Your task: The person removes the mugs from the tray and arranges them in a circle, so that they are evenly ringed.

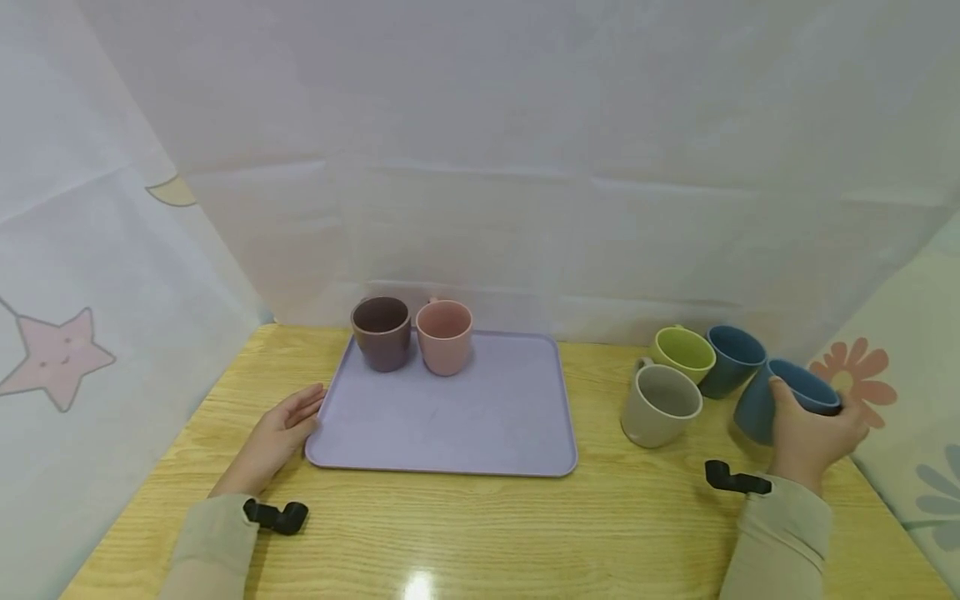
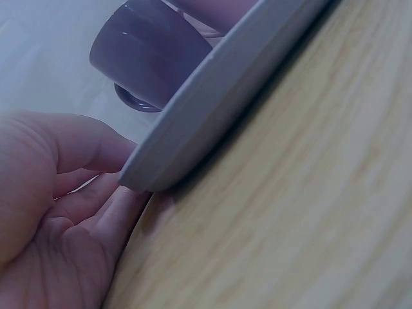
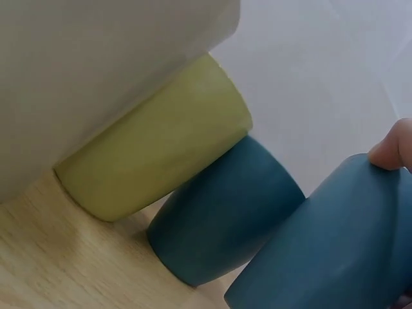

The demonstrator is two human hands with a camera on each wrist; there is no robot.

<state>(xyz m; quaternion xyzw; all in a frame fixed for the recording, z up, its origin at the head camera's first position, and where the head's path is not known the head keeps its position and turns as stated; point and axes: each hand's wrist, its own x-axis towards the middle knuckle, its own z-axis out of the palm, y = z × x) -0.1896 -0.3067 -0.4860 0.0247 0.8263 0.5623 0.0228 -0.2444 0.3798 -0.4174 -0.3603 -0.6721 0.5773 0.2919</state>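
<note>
At the right end of the table, my right hand [image 1: 813,433] grips a blue mug [image 1: 756,408] by its rim and side, with the thumb [image 3: 393,151] on the near wall. I cannot tell if this mug touches the table. Close behind it stands a second blue mug [image 1: 723,375], beside a yellow-green mug [image 1: 684,354] and a light grey mug [image 1: 652,417]. My left hand [image 1: 273,437] rests at the left edge of a lilac tray [image 1: 450,425], fingers relaxed, touching its rim. On the tray stand a dark purple-brown mug [image 1: 384,346] and a pink mug [image 1: 446,354], both upright.
The wooden table [image 1: 480,525] reaches back to a pale cloth [image 1: 480,250] hung behind it. More cloth with printed shapes hangs at the left and right sides. The yellow-green and grey mugs stand close together at the right.
</note>
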